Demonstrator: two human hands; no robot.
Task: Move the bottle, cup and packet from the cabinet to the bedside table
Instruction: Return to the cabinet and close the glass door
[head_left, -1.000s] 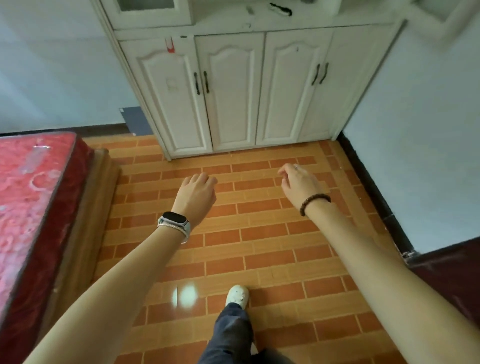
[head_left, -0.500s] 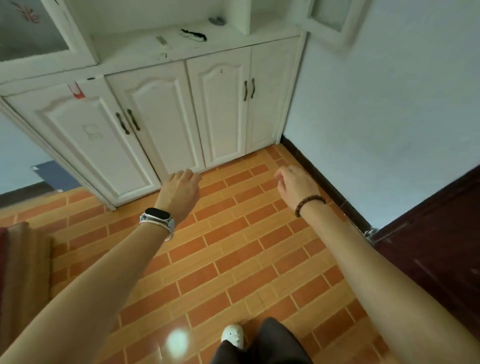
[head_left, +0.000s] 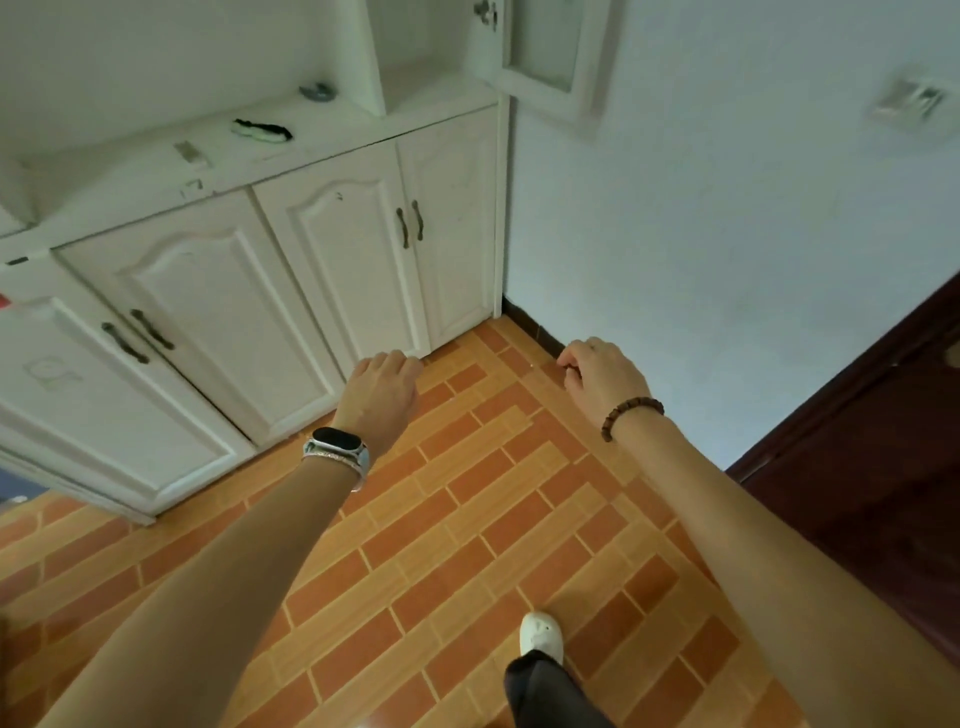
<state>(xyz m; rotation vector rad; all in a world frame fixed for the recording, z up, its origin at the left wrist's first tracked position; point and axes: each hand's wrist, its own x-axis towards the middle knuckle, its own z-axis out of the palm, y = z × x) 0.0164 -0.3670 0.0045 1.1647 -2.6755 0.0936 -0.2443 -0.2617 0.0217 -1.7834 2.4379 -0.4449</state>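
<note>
Progress: looks like square one, all three items left to fetch and carry. The person is just standing in front of the cabinet (head_left: 291, 291) with nothing picked up.
Left hand (head_left: 382, 387): out in front, fingers loosely curled downward, holding nothing, near the lower doors but not touching them.
Right hand (head_left: 597, 379): same deal, relaxed and holding nothing, off toward the corner by the wall.
Bottle, cup, packet: none of them in view, so presumably tucked away somewhere in the cabinet.
Lower doors (head_left: 332, 270): all closed, so no telling what's behind them.
Ledge (head_left: 363, 135): only small stuff, a black-and-green thing (head_left: 261, 130) and a grey bit (head_left: 318, 92) further back, too blurry to name.
Upper nook (head_left: 415, 52): its glass door (head_left: 545, 52) hangs ajar; the part of the nook that shows looks bare, but the top is cut off.
Desk: can't tell where it is. Some dark wood (head_left: 883, 441) sits at the right edge, could be it or just a door.
Left to do: probably open something, find the items, then carry them over.
</note>
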